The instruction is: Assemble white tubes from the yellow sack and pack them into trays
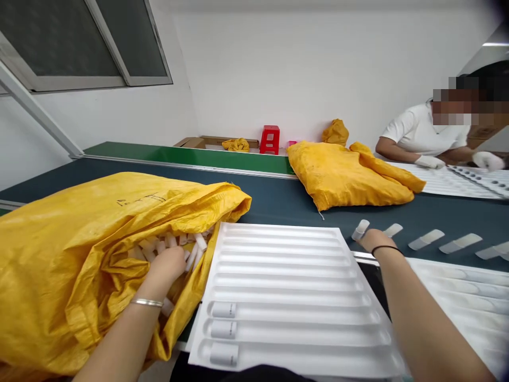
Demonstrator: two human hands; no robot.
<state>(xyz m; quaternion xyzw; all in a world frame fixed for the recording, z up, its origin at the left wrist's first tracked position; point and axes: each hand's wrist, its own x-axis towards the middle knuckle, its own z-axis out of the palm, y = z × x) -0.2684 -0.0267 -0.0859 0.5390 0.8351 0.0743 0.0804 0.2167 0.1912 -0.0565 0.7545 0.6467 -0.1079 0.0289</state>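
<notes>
White tubes point(201, 242) lay beside left hand point(167, 267) and right hand point(374, 241), grips too hidden to tell. Picking seemed the step, next needing clean lifts.

White tray point(284, 283): moulded plastic, smooth, satin finish. Left of the tray, yellow sack point(79, 223): plastic sheeting in appearance, creased, low sheen. Right of the tray, tubes point(426, 240): translucent plastic, smooth. Beyond the tray, belt point(264, 199): matt, even surface. Farther beyond the tray, green panel point(178, 155): smooth, glossy; red stool point(270, 130): glossy plastic.
</notes>
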